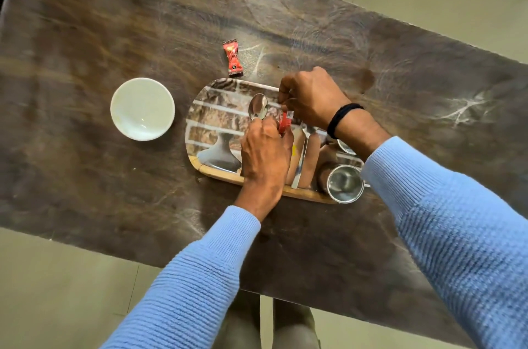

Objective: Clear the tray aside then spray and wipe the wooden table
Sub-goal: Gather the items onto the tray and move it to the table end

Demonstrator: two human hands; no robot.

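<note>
A rectangular tray (217,120) with a printed picture lies on the dark wooden table (114,20). Over the tray, my left hand (264,157) is closed around a steel spoon (258,106), whose bowl sticks out past the fingers. My right hand (311,97) pinches the top of a small red packet (284,123) held between both hands. On the tray lie a second steel utensil (302,157) and two steel cups (345,183), one partly hidden under my right wrist.
A white bowl (142,108) sits on the table left of the tray. Another red packet (233,58) lies just beyond the tray's far edge. The table's edges run diagonally, with pale floor (57,277) on both sides.
</note>
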